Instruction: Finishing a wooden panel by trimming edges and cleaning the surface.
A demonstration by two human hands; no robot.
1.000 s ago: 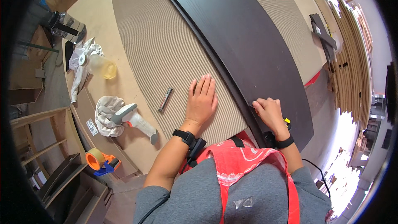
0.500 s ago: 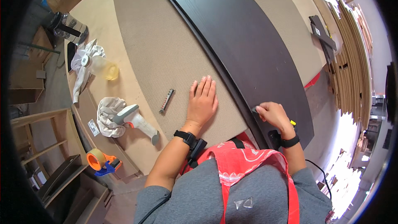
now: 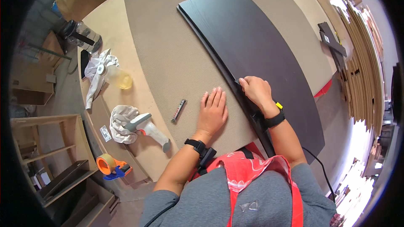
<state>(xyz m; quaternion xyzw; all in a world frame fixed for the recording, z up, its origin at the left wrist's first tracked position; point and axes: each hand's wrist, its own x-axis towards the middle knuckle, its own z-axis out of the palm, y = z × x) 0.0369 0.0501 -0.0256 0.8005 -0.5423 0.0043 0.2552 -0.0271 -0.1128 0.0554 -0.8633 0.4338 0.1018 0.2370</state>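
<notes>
A long, dark wooden panel (image 3: 261, 42) lies on the ribbed beige mat, with what looks like another dark board under its left edge. My right hand (image 3: 257, 93) is closed at that left edge, pinching a small dark grey piece (image 3: 237, 82); most of it is hidden by the fingers, so I cannot tell its kind. Flat on the mat (image 3: 168, 50), with fingers stretched out, rests my left hand (image 3: 213, 111), apart from the panel. Just left of it lies a thin stick-like tube (image 3: 179, 111) with a speckled pattern.
On the table's left side are a white and grey handheld scanner (image 3: 153, 132), a crumpled cloth (image 3: 122, 122), a bottle of yellow liquid (image 3: 118, 77) and a glass jug (image 3: 84, 36). An orange tape dispenser (image 3: 112, 167) sits by the edge. Cardboard sheets (image 3: 364, 67) stand at right.
My right hand has slid forward along the panel's left edge, away from my body, still pinching the small piece. My left hand stays flat on the mat; the whole view has shifted slightly.
</notes>
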